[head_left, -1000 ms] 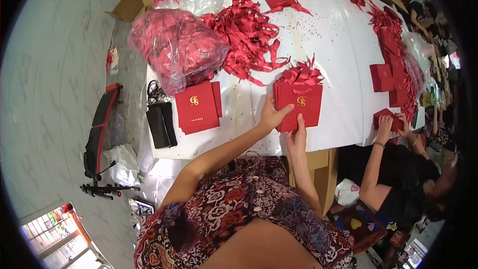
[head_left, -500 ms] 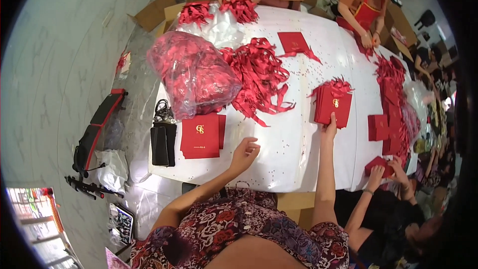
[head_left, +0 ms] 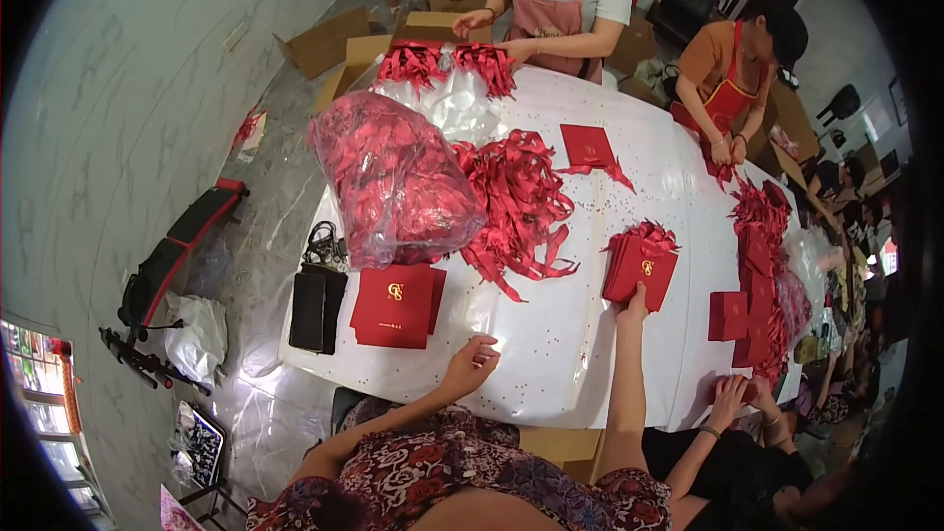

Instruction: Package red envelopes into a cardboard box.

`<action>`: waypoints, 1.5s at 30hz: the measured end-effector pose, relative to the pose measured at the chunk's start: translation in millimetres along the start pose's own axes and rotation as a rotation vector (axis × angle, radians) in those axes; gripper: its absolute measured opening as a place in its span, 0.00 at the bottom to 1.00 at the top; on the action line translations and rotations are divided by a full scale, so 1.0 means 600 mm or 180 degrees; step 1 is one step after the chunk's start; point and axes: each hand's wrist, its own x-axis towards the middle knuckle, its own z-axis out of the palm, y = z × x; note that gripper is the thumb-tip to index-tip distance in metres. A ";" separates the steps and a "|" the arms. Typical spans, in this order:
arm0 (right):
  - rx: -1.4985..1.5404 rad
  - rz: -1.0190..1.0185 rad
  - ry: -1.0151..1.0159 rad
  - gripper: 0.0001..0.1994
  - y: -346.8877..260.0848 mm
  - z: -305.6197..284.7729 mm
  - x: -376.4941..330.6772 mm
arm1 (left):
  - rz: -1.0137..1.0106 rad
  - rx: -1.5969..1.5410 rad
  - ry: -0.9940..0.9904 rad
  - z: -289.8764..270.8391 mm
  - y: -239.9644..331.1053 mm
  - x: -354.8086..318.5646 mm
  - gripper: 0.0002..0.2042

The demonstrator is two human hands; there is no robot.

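My right hand [head_left: 632, 308] grips the near edge of a stack of flat red cards [head_left: 641, 270], its thumb on the top one and its other fingers hidden beneath. The top card bears a gold emblem, and red ribbon ends [head_left: 649, 233] spill from the stack's far edge. Over the near part of the table, my left hand [head_left: 472, 366] hovers with loosely curled fingers and nothing in it. A second pile of red cards [head_left: 393, 307] lies beyond it to the left. Farther off is a loose heap of red ribbons [head_left: 516, 199].
A clear plastic bag of red ribbons [head_left: 393, 182] bulges at the left, beyond a black wallet-like case [head_left: 317, 311]. One red card with ribbon [head_left: 588, 146] lies farther back. Co-workers stand at the far side; another person's hands [head_left: 733, 398] work at the near right corner.
My view has tilted upward, so the table sits lower in the picture. My right hand still holds the stack. A co-worker's hand across the table has lifted off the ribbons.
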 end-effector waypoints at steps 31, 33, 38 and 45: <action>-0.4396 -0.3776 -0.3334 0.19 0.408 0.132 -0.675 | 0.0375 0.2414 0.1186 -0.657 0.136 0.026 0.12; -0.4640 -0.3774 -0.3350 0.23 0.426 0.121 -0.670 | 0.0045 0.2327 0.1089 -0.671 0.118 0.008 0.13; -0.4975 -0.3583 -0.3384 0.25 0.460 0.122 -0.660 | -0.0705 0.2487 0.1051 -0.679 0.022 -0.014 0.17; -0.5017 -0.3670 -0.3957 0.24 0.464 0.175 -0.698 | -0.0821 0.2436 0.1631 -0.771 -0.066 -0.024 0.16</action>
